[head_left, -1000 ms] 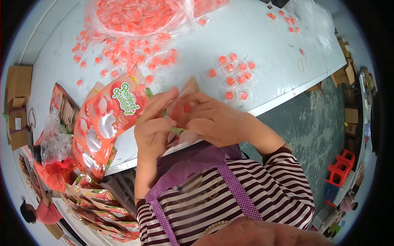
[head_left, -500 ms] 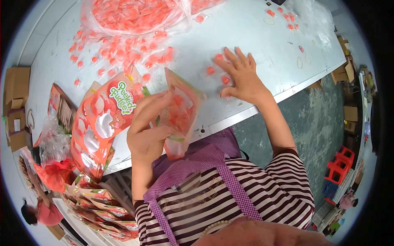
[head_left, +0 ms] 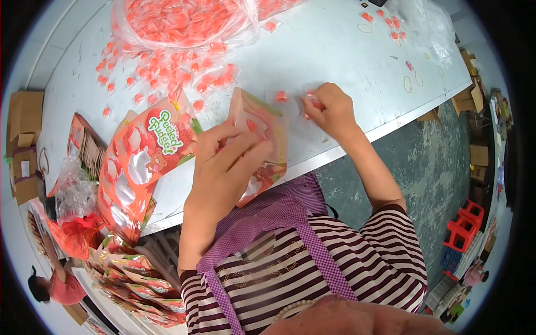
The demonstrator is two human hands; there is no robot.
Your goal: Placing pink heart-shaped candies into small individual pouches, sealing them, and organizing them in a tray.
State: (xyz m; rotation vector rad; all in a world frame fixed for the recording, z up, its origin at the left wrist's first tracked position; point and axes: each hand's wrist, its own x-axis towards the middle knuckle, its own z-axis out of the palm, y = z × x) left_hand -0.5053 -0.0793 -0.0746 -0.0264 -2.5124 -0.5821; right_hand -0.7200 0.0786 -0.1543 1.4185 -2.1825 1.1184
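Note:
My left hand (head_left: 231, 153) is closed over a red and clear candy pouch (head_left: 273, 120), which stands tilted at the table's front edge; the fingers cover much of its front. To its right, my right hand (head_left: 333, 111) is closed in a pinch on small wrapped red candies (head_left: 316, 103), just above the table; how many it holds is hidden. One loose wrapped candy (head_left: 281, 96) lies between the pouch and my right hand. Left of my left hand are printed red pouches (head_left: 146, 146), overlapping one another.
A large clear bag (head_left: 184, 25) full of wrapped candies spills a heap (head_left: 162, 70) onto the white table (head_left: 357, 72). Crumpled clear plastic (head_left: 427, 28) and rubber bands lie at far right. Filled pouches (head_left: 137, 276) are stacked at lower left. Red stools (head_left: 464, 225) stand on the floor.
My right hand has gone from spread fingers to a pinch on candies. My left hand has shifted right across the pouch's front, and the pouch has moved slightly right.

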